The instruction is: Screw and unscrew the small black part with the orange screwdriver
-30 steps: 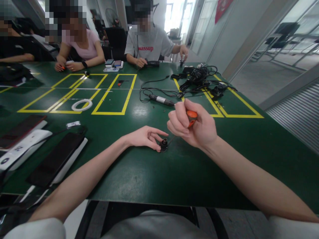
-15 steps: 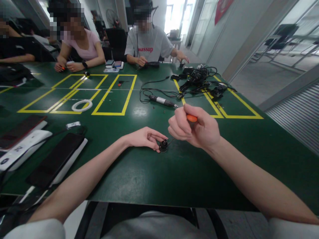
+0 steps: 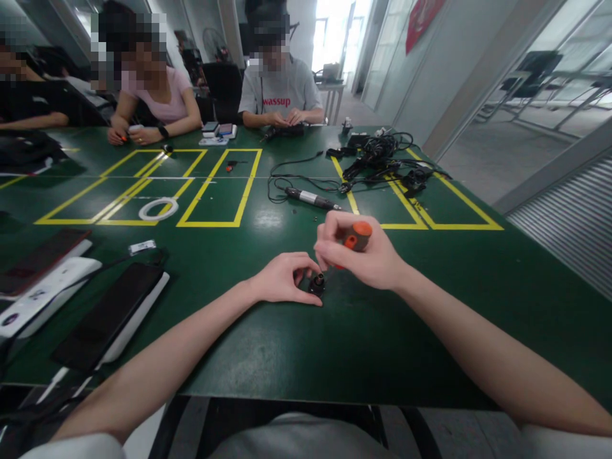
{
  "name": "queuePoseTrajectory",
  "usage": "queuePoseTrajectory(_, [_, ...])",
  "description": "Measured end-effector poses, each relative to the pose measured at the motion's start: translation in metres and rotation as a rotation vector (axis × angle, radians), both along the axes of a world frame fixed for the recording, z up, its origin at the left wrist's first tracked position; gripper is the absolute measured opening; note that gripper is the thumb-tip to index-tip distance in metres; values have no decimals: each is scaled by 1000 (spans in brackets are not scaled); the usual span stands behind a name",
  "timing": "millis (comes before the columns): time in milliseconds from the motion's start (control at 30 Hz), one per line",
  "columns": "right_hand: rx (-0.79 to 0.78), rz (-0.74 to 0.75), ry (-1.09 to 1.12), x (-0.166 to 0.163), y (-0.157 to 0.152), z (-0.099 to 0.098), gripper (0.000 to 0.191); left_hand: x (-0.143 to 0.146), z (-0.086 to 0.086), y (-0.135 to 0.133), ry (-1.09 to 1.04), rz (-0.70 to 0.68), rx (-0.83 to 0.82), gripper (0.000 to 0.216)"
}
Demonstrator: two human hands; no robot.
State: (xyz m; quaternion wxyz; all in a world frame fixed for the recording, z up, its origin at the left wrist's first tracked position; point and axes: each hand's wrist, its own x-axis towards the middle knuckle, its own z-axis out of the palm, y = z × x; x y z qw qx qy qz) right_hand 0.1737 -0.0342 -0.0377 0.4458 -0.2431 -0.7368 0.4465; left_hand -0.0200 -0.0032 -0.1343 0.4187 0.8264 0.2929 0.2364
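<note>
A small black round part stands on the green table in front of me. My left hand rests on the table and pinches the part between thumb and fingers. My right hand is closed round a screwdriver with an orange and grey handle, held upright just right of the part. The tool's tip points down at the part's top and is hidden by my fingers.
Dark phones and white devices lie at the left edge. A black pen-like power tool, a tangle of black cables and a white tape ring lie further back among yellow tape boxes. Other people sit along the far side.
My right hand has come down and left with the screwdriver, turning it upright over the part. My left fingers have closed onto the part.
</note>
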Motion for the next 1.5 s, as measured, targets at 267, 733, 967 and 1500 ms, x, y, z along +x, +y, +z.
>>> queuePoseTrajectory(267, [118,-63,-350,16,-1,-2,20,0,-1,-2,184,-31,382,35])
queuePoseTrajectory(733, [-118,-211,-18,22,-15,-43,28,4,0,-3,303,-22,588,52])
queuePoseTrajectory(967, [-206,-173,104,21,-15,-52,27,7,2,-3,353,-20,614,52])
queuePoseTrajectory(1500, [-253,-176,182,15,-19,-57,33,8,-1,2,349,-57,602,54])
